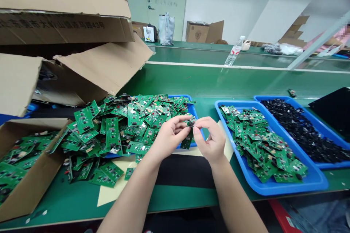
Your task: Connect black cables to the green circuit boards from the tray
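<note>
My left hand (170,135) grips a small green circuit board (188,140) upright above the table's front edge. The fingers of my right hand (211,137) pinch the top of the same board, where a small dark part sits. Both hands meet between two blue trays. Left of them a big heap of green circuit boards (120,131) overflows a blue tray (193,111) onto the green table. To the right a second blue tray (276,186) carries more green boards (257,142).
A third blue tray (328,164) at the far right is full of small black parts. An open cardboard box (30,185) of boards stands at the front left, with tilted cartons (82,25) above it. A plastic bottle (233,54) stands on the far belt. A person sits at the far right.
</note>
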A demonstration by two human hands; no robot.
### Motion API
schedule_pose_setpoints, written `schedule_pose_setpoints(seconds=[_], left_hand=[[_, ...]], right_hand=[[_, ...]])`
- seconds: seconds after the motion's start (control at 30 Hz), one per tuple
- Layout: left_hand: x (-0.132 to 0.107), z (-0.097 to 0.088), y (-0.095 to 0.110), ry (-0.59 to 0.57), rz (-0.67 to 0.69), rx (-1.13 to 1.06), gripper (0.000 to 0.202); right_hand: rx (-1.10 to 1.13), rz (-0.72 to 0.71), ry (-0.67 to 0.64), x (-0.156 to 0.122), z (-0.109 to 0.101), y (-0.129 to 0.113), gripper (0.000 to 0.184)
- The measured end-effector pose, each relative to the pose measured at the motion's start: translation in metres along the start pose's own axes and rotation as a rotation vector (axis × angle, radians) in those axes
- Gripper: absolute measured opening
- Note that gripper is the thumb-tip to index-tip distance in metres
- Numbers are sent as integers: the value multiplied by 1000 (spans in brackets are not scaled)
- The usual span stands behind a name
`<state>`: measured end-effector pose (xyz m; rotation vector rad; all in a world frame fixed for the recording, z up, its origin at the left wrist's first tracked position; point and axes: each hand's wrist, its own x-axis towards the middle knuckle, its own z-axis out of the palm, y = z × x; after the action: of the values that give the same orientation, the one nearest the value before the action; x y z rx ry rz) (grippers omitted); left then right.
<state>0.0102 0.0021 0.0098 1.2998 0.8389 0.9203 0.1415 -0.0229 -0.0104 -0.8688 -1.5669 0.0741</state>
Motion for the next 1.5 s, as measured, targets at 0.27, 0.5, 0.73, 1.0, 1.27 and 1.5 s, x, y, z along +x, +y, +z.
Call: schedule_pose_setpoints(seconds=[0.27, 0.5, 0.73, 1.0, 1.27, 1.5], left_hand=[[-1, -4, 3, 96, -87, -278, 28], [-1, -6, 5, 37, -169, -411, 33], [-4, -11, 5, -40, -184, -379, 33], [-1, -4, 3, 89, -30, -305, 27], [0, -3, 0, 147, -12, -320, 28], [0, -1, 0, 169, 3, -338, 30]], right_hand=[[-101, -65, 1, 1, -4, -3, 13], [-130, 14, 51, 1, -6, 3, 10], [-109, -9, 36, 3, -7, 2, 15], [-194, -104, -22, 0, -3, -2, 15], [-261, -180, -31, -1, -5, -1, 17], [-338, -139, 38, 5, -12, 6, 14]])
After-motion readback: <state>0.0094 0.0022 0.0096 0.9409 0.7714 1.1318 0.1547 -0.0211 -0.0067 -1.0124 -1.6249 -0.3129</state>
